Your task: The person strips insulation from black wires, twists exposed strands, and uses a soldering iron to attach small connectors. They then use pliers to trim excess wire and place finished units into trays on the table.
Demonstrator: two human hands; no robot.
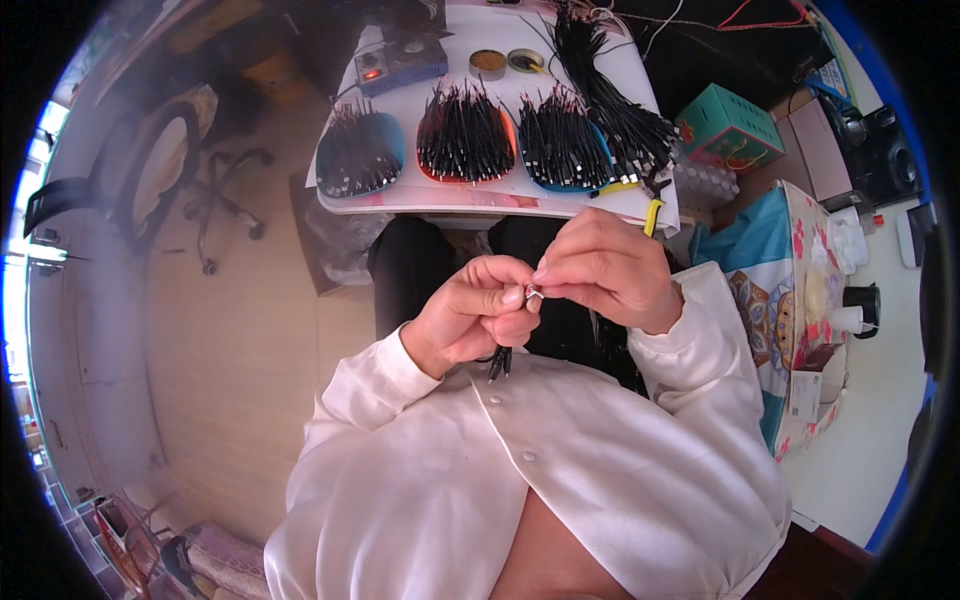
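The left hand [478, 310] curls around black cables [499, 362] off the desk's [400, 205] near edge, the right hand [610, 268] pinching their ends. Three cable-filled trays [513, 150] line that edge; yellow-handled pliers [652, 215] and loose cables [618, 105] crowd its right.

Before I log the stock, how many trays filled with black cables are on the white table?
3, side by side: a blue tray at left, an orange tray in the middle, a second blue tray at right. None seems hidden.
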